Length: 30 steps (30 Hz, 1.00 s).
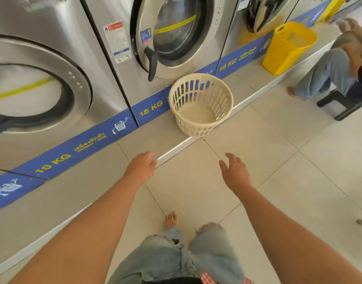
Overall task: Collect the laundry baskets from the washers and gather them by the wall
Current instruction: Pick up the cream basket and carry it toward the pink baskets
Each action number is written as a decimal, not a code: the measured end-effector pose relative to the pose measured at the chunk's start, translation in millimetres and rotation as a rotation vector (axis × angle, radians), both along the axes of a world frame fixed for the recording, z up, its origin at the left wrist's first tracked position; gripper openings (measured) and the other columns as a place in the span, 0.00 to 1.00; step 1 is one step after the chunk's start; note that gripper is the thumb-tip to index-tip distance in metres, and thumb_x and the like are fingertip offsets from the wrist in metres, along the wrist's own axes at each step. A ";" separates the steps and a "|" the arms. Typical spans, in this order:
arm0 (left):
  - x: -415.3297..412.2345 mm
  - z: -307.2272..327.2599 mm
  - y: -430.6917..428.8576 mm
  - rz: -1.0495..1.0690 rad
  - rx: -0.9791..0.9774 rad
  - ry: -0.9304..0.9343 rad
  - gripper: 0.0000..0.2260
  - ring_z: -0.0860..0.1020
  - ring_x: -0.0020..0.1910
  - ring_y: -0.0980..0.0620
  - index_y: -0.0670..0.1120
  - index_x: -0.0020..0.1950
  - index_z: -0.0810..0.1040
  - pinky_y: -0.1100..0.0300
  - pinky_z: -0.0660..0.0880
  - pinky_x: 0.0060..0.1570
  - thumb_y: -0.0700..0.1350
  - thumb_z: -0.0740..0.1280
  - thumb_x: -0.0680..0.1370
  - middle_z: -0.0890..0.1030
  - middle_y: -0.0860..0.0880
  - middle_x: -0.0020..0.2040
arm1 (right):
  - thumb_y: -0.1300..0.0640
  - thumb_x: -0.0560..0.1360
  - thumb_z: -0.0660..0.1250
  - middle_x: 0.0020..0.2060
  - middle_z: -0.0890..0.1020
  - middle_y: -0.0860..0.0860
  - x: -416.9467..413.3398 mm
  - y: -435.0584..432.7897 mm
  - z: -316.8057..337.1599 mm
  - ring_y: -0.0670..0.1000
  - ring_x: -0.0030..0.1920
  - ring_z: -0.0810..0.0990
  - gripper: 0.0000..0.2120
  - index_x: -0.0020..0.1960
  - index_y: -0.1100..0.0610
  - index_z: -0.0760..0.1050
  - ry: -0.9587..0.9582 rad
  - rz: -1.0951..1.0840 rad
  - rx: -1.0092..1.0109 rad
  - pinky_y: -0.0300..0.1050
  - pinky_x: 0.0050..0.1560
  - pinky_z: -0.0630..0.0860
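Observation:
A round cream laundry basket [200, 105] stands empty on the raised tiled step below the middle washer [172, 37], whose door hangs open. Further right on the same step stands a tall yellow basket [286, 48], in front of another washer. My left hand [141, 168] and my right hand [235, 173] are both stretched forward, fingers apart and holding nothing. They hover above the floor a short way in front of the cream basket, one on each side of it, not touching it.
A row of steel washers with a blue strip lines the left side. The step's white edge [176, 149] runs diagonally across the floor. A person sits on a dark stool [340, 105] at the right. My bare foot [171, 219] is on the tiled floor.

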<state>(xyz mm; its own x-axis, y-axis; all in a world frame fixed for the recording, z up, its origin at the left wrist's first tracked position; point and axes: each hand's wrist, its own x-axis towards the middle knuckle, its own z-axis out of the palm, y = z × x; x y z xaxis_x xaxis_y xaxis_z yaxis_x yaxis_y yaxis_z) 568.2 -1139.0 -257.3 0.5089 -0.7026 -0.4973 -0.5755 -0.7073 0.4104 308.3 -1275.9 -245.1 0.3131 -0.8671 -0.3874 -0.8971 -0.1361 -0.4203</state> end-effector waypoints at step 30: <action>29.8 -166.8 -396.4 0.745 0.002 0.061 0.20 0.68 0.70 0.43 0.44 0.72 0.69 0.51 0.65 0.67 0.47 0.61 0.81 0.71 0.41 0.69 | 0.53 0.78 0.62 0.71 0.68 0.54 131.8 -506.9 -173.2 0.58 0.69 0.67 0.23 0.72 0.54 0.63 0.029 0.300 0.052 0.55 0.63 0.68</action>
